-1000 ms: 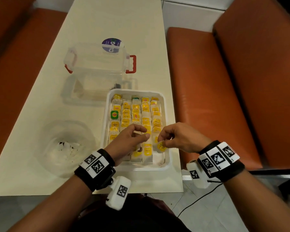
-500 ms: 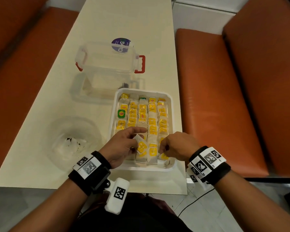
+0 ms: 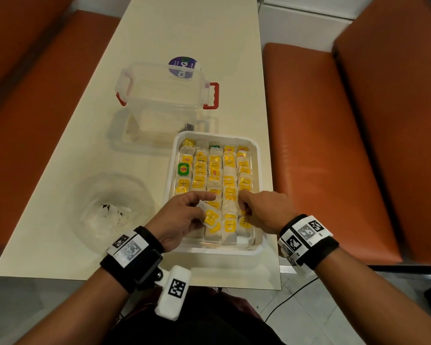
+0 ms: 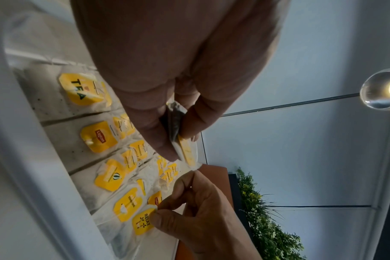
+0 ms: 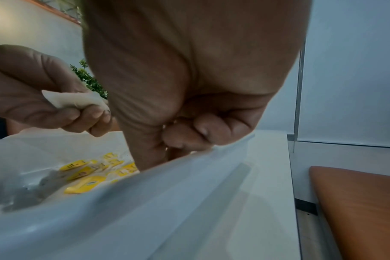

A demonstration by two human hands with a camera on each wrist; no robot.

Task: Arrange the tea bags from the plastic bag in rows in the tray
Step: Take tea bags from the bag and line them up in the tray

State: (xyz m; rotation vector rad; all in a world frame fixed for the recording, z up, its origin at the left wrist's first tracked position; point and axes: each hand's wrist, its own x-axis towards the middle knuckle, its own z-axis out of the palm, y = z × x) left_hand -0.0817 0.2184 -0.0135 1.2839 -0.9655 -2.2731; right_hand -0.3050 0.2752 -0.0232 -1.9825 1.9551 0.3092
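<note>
A white tray [image 3: 217, 250] at the table's near right edge holds several rows of tea bags [image 3: 214, 170] with yellow tags. My left hand [image 3: 202, 207] hovers over the tray's near left part and pinches a tea bag [image 3: 210, 216] with a yellow tag; the left wrist view shows the bag [image 4: 185, 151] held between thumb and fingers. My right hand [image 3: 244, 207] is down in the near right column, fingers curled. Its thumb and forefinger [image 4: 158, 214] pinch the yellow tag [image 4: 142, 223] of a bag lying there. The crumpled clear plastic bag [image 3: 110, 210] lies left of the tray.
A clear storage box [image 3: 164, 90] with red clips stands beyond the tray, its lid [image 3: 144, 138] flat on the table in front of it. Orange bench seats [image 3: 321, 145] flank the table. The table's near edge [image 3: 135, 280] runs just behind my wrists.
My right hand has lowered its tea bag into the near right column and stays on it. The left hand has drawn back toward the near end, still holding its bag.
</note>
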